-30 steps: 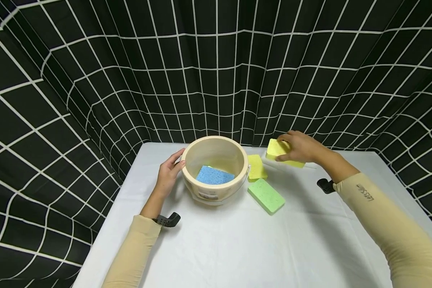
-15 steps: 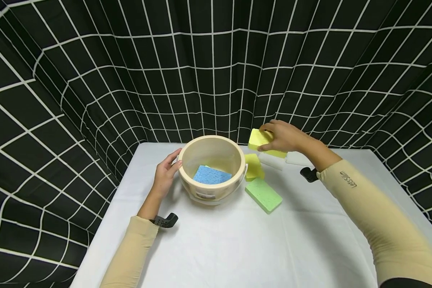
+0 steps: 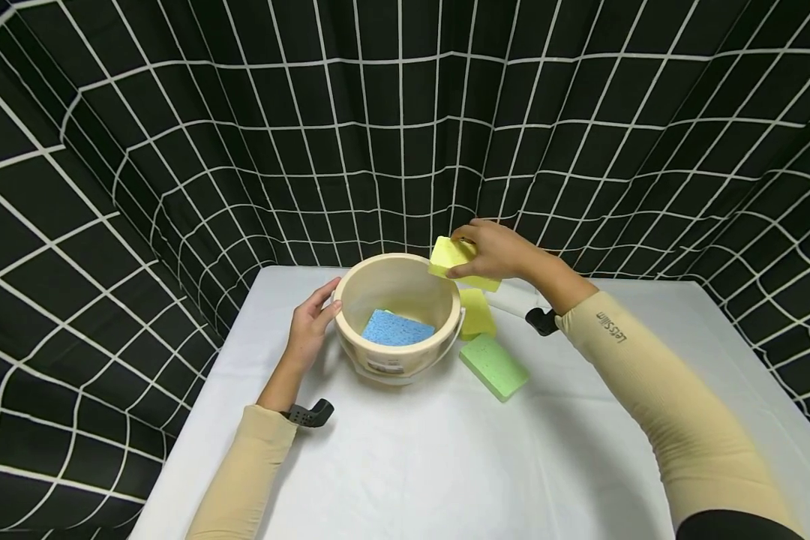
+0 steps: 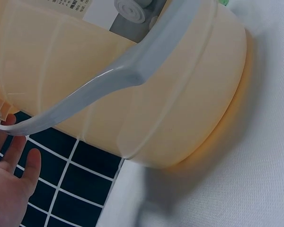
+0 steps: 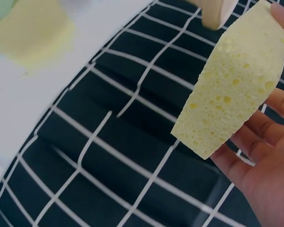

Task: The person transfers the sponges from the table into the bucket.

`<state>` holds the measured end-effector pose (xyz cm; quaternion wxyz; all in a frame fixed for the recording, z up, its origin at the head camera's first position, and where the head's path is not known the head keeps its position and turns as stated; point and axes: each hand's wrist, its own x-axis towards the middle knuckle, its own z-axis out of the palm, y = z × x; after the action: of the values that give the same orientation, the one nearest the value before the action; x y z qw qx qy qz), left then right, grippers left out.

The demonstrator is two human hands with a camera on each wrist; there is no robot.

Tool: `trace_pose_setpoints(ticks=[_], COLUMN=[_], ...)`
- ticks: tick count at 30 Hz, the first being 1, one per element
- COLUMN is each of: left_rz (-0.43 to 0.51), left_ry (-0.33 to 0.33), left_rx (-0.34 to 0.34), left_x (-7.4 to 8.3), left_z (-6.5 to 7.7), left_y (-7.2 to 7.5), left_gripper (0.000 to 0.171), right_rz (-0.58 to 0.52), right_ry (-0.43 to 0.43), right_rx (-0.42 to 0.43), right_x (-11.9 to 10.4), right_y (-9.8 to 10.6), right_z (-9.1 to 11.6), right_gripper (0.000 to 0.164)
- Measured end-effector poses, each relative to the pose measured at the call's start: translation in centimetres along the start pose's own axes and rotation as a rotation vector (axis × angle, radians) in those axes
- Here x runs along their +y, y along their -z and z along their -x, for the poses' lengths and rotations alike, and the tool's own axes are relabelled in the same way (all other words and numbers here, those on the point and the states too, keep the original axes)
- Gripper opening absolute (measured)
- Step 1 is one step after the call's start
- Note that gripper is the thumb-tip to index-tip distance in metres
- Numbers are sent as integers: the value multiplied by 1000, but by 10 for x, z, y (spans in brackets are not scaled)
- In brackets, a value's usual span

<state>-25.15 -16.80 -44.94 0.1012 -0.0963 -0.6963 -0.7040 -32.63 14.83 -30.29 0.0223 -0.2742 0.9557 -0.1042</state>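
Observation:
My right hand pinches a yellow sponge between thumb and fingers. The sponge is in the air at the right of the bucket's back rim; its porous face fills much of the right wrist view. The cream bucket stands upright with a blue sponge inside and a bit of green-yellow behind it. My left hand rests its fairly straight fingers against the bucket's left side. In the left wrist view those fingertips are by the hinge of the grey handle.
Right of the bucket, another yellow sponge and a green sponge lie on the white cloth. White, flat items lie behind them, partly hidden by my right arm. A black gridded curtain hangs behind the table.
My right hand has carried the yellow sponge leftward from the table's right side to near the bucket's rim. My left hand stays at the bucket. The other sponges have not moved.

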Motion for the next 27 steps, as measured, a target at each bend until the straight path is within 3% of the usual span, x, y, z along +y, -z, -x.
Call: trace_pose_setpoints(ticks=[11, 17, 27], left_rz=[12, 32, 49], left_ry=[-3, -6, -14], left_rx=[-3, 3, -4], left_x=[0, 0, 1], left_z=[1, -1, 0], left_y=[0, -1, -1], left_gripper=[45, 45, 45], right_rz=[-26, -100, -109], right_ry=[55, 65, 78], right_rx=[-6, -18, -48], right_x=[-27, -43, -61], right_y=[-5, -5, -14], right_z=[-17, -21, -26], right_gripper=[70, 69, 70])
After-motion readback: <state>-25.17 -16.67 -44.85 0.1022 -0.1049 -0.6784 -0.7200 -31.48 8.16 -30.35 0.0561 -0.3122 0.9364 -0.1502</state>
